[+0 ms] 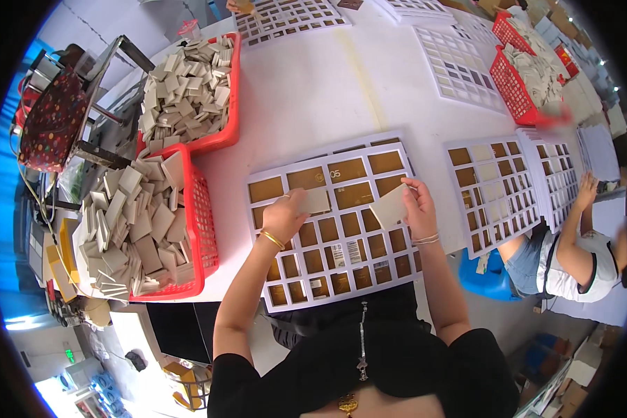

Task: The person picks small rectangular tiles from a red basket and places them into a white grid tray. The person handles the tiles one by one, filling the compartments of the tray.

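Note:
A white grid frame [296, 240] with brown-gold cells lies before me at the table's near edge, on top of another one. My left hand [284, 217] is at the frame's left part, its fingers closed on a flat beige square piece [318, 200] lying low over a cell. Over the right part, my right hand [419, 210] pinches a second beige square piece [388, 209] by its edge, tilted above the cells. Whether these pieces are tile or board I cannot tell. My left fingertips are partly hidden.
Two red baskets [203, 230] heaped with beige pieces [146, 219] stand at the left. More grid frames [491, 188] lie to the right and at the far side. A co-worker [571, 258] sits at the right; another person's hand [240, 7] shows at the far edge.

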### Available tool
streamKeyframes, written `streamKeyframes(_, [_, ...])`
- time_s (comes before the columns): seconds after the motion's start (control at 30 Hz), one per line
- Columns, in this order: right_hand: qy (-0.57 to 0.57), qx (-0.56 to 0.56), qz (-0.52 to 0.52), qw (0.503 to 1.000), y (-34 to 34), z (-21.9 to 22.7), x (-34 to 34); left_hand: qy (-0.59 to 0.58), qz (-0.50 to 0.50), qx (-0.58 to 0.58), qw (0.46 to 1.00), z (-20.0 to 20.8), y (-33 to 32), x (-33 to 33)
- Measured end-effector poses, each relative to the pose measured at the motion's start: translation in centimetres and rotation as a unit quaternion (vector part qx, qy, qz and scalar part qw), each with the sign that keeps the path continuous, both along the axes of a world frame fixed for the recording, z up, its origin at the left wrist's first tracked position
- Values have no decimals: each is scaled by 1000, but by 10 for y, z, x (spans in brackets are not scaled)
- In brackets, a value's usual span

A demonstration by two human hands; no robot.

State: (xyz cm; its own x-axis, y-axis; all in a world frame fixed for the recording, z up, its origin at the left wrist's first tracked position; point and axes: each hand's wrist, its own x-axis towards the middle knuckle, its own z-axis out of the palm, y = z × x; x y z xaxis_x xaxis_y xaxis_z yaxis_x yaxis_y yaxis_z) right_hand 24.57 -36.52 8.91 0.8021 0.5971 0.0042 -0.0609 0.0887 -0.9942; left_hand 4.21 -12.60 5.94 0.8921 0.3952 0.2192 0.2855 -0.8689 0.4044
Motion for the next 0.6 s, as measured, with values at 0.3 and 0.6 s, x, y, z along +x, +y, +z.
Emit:
streamKeyframes(0.3, [-93,55,45,993,51,-22,13,17,-56,49,997,14,-19,-2])
streamKeyframes(0.6, [-80,-26,116,990,124,-3,-7,61,-84,47,993,7,-36,-3])
